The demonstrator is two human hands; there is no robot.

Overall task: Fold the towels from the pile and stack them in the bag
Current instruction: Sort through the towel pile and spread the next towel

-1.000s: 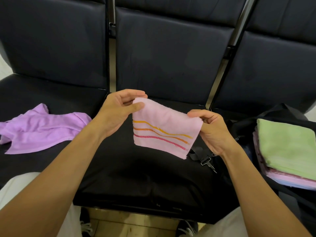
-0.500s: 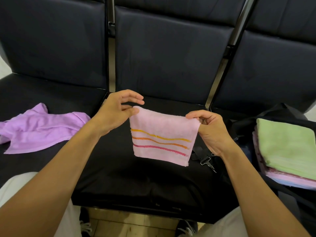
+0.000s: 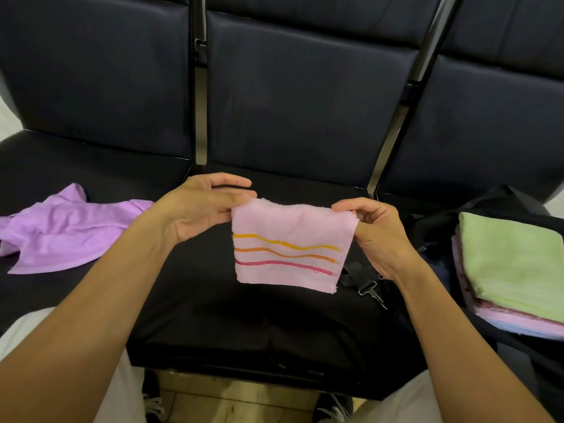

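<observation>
Mid-task: left hand (image 3: 195,212) and right hand (image 3: 375,236) pinch the top corners of the folded pink towel (image 3: 290,245) above the seat's centre, folded towels (image 3: 512,264) already stacked in the bag (image 3: 433,227) at three o'clock, one purple towel (image 3: 67,230) (unfolded) waiting at nine o'clock.

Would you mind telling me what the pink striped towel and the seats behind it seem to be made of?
Pink striped towel: soft terry-like cloth, judging by its fuzzy matte nap and frayed top edge; the three wavy stripes look stitched or woven in. Seats: probably leather or a synthetic imitation, dark and smooth with a faint sheen, between metal-looking frame bars.
</observation>
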